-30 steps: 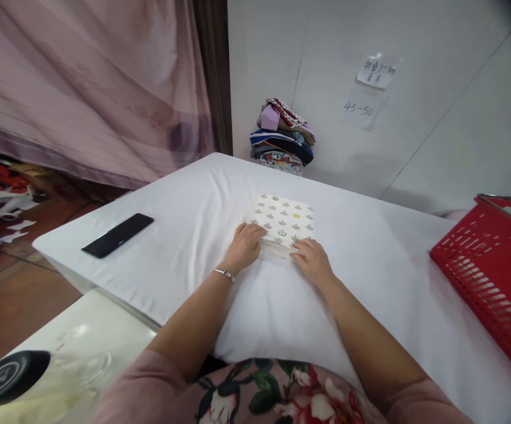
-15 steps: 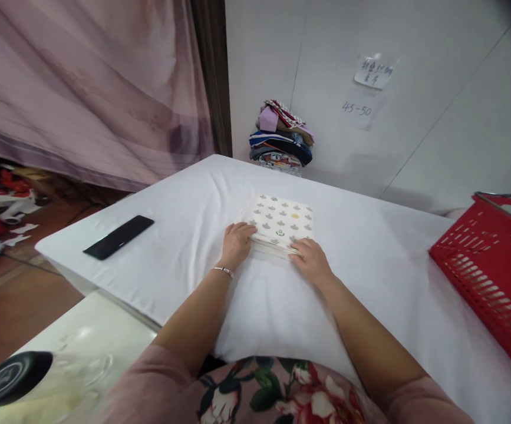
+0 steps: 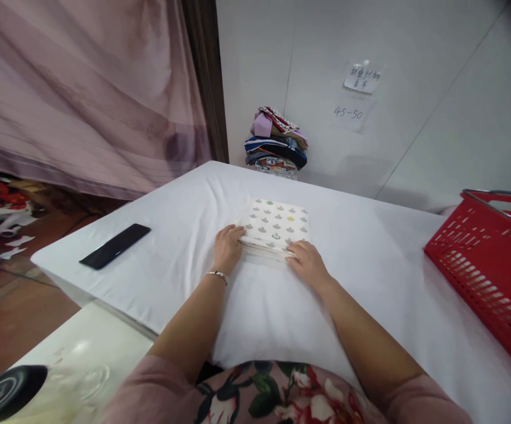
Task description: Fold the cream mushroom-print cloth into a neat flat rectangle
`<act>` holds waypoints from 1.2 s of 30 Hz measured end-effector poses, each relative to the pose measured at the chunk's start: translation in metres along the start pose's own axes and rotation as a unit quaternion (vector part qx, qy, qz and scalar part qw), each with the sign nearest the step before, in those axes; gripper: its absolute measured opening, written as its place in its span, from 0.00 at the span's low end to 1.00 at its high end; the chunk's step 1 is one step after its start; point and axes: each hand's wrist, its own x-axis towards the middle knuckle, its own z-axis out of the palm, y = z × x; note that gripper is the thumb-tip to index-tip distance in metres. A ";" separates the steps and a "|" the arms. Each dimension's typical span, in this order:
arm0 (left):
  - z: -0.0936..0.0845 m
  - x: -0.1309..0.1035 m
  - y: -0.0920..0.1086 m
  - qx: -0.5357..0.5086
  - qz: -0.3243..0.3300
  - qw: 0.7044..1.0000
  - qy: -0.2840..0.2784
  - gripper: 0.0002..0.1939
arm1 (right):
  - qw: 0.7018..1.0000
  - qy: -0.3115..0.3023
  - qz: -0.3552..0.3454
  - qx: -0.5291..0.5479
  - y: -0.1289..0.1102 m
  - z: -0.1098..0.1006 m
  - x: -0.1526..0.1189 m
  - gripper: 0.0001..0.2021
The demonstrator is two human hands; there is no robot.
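Note:
A folded white cloth (image 3: 277,221) printed with small grey motifs, a few of them yellow or green, lies flat in the middle of the white-covered table (image 3: 370,282). Several layers show along its near edge. At the near left corner, my left hand (image 3: 228,247) has its fingers curled over the cloth's side; a silver bracelet circles that wrist. My right hand (image 3: 309,262) grips the near right corner, fingers on top and thumb at the front edge. The undersides of both grips are hidden.
A black phone-like slab (image 3: 116,246) lies on the table's left side. On the right stands a red plastic basket (image 3: 489,259) with a metal handle. Folded clothes (image 3: 276,141) are piled behind the far edge. A dark-lidded clear container (image 3: 12,391) stands on a lower white surface (image 3: 105,335).
My left hand has shifted slightly outward to the cloth's left edge, with its fingers less far over the top. My right hand stays at its corner. The whole view has tilted a little.

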 end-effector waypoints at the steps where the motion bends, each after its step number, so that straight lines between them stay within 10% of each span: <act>1: 0.000 0.000 -0.002 -0.007 -0.010 1.000 0.003 0.25 | 1.000 -0.002 0.001 0.000 0.000 0.000 0.000 0.10; 9: -0.007 -0.002 0.009 -0.065 -0.003 0.996 0.065 0.31 | 1.000 0.004 -0.002 -0.003 0.000 0.000 0.001 0.10; 15: -0.003 -0.008 0.043 -0.017 0.146 0.987 -0.060 0.20 | 1.000 -0.004 -0.006 -0.014 -0.001 0.000 0.001 0.09; 36: 0.010 -0.007 0.037 -0.022 0.102 0.993 -0.059 0.16 | 0.983 0.071 0.074 0.150 -0.005 -0.002 -0.006 0.08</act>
